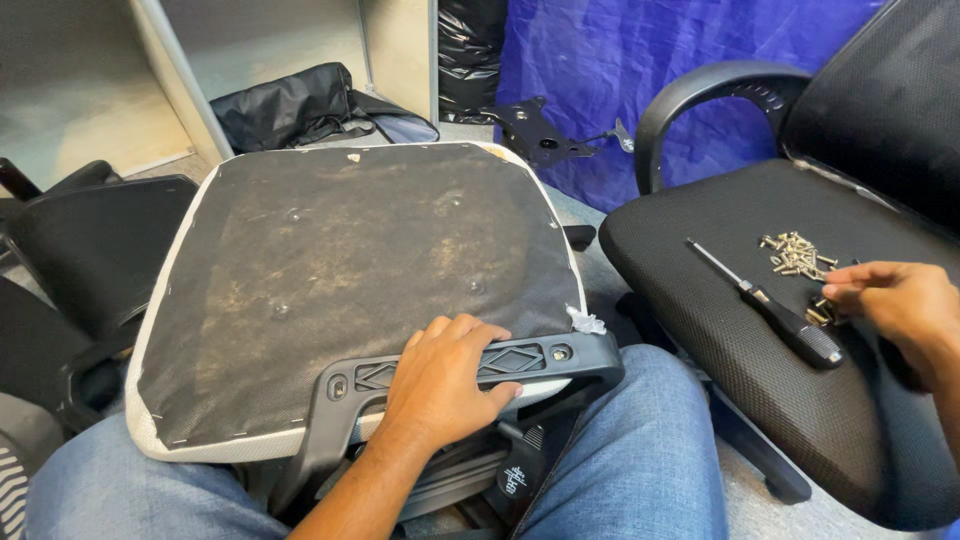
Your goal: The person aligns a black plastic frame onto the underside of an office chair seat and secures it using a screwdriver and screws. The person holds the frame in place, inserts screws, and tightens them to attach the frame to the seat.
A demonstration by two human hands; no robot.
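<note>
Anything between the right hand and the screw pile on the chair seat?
Nothing visible. The right hand is already at the screws, fingertips touching the ones nearest it. The screwdriver lies beside the pile, toward the left hand, not in the path.

Dusty black seat underside [350,270] (white-edged), blue tarp [640,70], silver screws [797,254]

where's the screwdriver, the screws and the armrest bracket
screwdriver [800,335]: head view, on its black handle
screws [797,255]: head view, middle of the pile
armrest bracket [545,355]: head view, on its top bar
</note>
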